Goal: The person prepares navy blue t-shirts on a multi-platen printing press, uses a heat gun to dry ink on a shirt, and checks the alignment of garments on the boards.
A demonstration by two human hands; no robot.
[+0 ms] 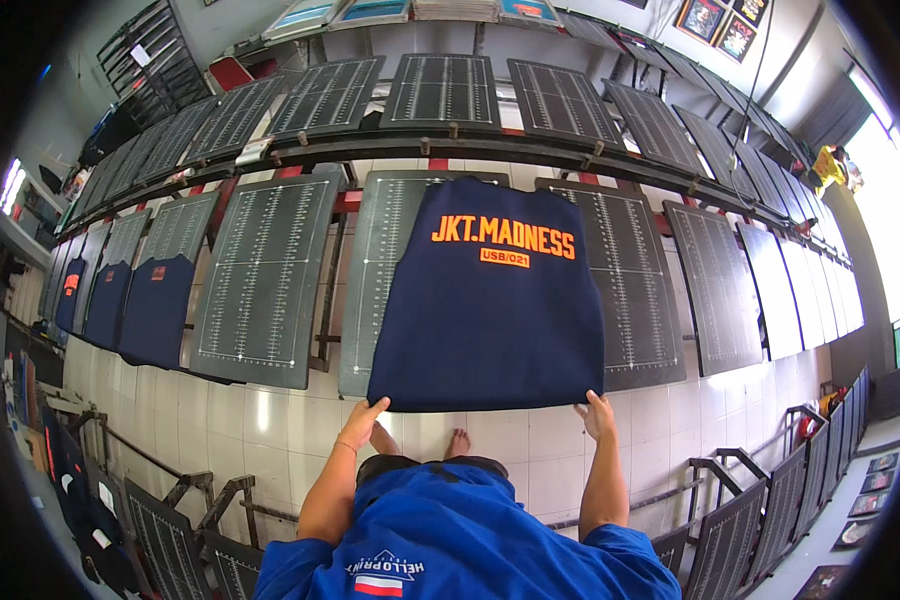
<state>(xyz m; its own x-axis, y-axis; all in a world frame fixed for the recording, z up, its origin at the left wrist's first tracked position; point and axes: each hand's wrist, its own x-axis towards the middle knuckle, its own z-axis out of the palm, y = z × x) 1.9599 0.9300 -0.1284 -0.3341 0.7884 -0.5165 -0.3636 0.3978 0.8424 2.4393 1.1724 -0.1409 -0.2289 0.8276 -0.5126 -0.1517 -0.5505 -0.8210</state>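
Note:
A dark navy sleeveless shirt [485, 330] is spread flat in front of me, with orange printed lettering near its upper end. My left hand [365, 420] pinches its near left corner, and my right hand [597, 415] has the near right corner between thumb and fingers. The hem runs fairly straight between both hands. Beneath or behind the shirt shows a grey printing board [360, 320] with white ruled marks, and its right side overlaps a second board [635, 290]. I cannot tell whether the shirt rests on the boards or hangs just above them.
Along the row to the left, several boards carry navy garments [155, 310] with orange print. Another row of boards [440, 92] stands behind a dark rail [470, 146]. More racks with boards [160, 540] are behind me on both sides. Pale tiled floor [260, 425] lies underfoot.

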